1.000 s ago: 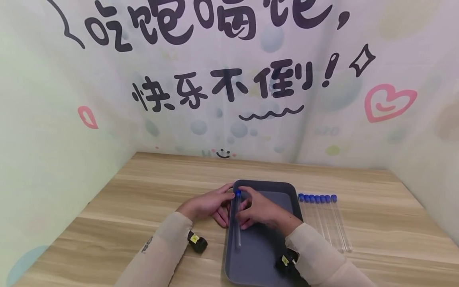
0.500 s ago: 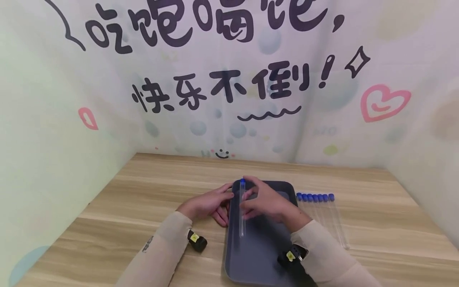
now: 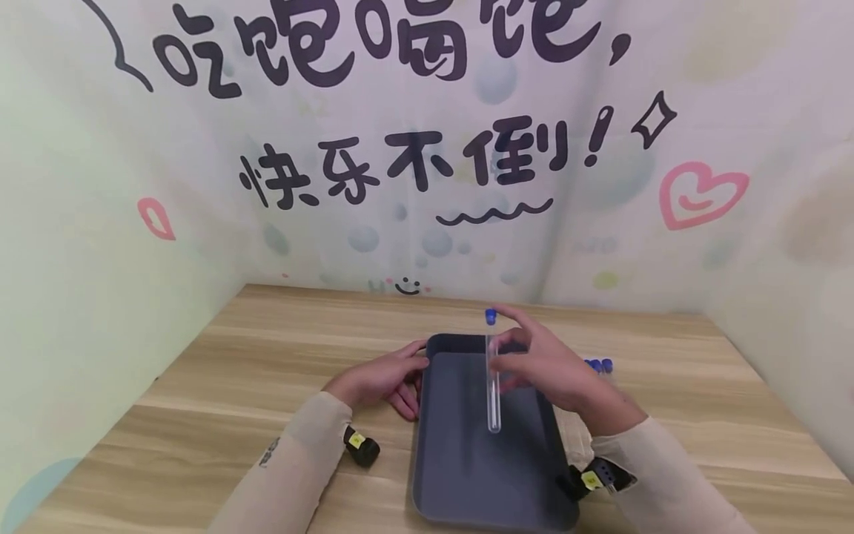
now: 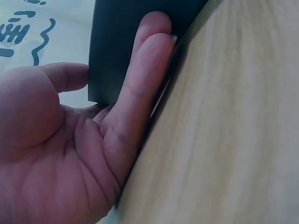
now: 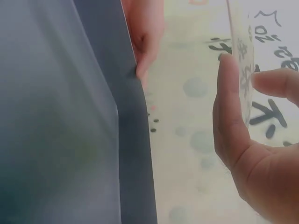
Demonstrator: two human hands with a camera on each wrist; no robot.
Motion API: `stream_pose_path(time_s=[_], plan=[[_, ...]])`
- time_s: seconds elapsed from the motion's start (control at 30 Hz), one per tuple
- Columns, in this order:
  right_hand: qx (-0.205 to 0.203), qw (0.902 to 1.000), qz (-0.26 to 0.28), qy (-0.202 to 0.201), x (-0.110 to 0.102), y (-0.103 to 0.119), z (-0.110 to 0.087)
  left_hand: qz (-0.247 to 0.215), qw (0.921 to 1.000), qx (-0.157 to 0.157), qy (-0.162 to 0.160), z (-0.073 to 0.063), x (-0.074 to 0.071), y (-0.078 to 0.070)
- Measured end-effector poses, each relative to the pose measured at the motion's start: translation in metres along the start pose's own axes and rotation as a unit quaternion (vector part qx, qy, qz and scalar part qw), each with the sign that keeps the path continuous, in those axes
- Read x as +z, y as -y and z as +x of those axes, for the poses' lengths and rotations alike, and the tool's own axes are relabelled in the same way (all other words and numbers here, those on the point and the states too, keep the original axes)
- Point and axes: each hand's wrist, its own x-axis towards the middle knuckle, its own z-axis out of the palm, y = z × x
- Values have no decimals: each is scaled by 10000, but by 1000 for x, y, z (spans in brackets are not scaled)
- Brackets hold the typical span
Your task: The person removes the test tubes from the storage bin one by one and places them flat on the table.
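My right hand (image 3: 554, 371) pinches a clear test tube (image 3: 494, 411) between thumb and fingers. The tube stands nearly upright, blue cap (image 3: 490, 317) at the top, over the grey tray (image 3: 460, 467). One fingertip reaches up to the cap. In the right wrist view the clear tube (image 5: 243, 56) runs between the thumb and the straighter fingers. At the tray's far left corner, my left hand (image 3: 376, 378) holds the side, thumb at the rim. The left wrist view has its fingers (image 4: 140, 84) along the dark outer wall of the tray (image 4: 112, 56).
More test tubes with blue caps (image 3: 606, 365) lie on the wooden table (image 3: 267, 371) right of the tray, mostly hidden behind the right hand and forearm. A printed cloth (image 3: 333, 245) hangs along the table's back edge.
My right hand has lifted the test tube from the tray's left side and carried it up and to the right. The left hand has stayed at the tray's corner.
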Motion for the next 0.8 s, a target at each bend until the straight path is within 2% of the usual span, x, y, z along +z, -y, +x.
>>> stream_pose_path(time_s=[0.27, 0.43, 0.8], plan=[[76, 9993, -100, -360, -25, -11, -28, 14, 10000, -1, 25, 0, 0, 2], [-14, 9994, 52, -352, -37, -17, -41, 2, 10000, 13, 51, -1, 0, 0], [64, 9982, -311, -512, -66, -33, -48, 35, 10000, 11, -7, -2, 2, -1]])
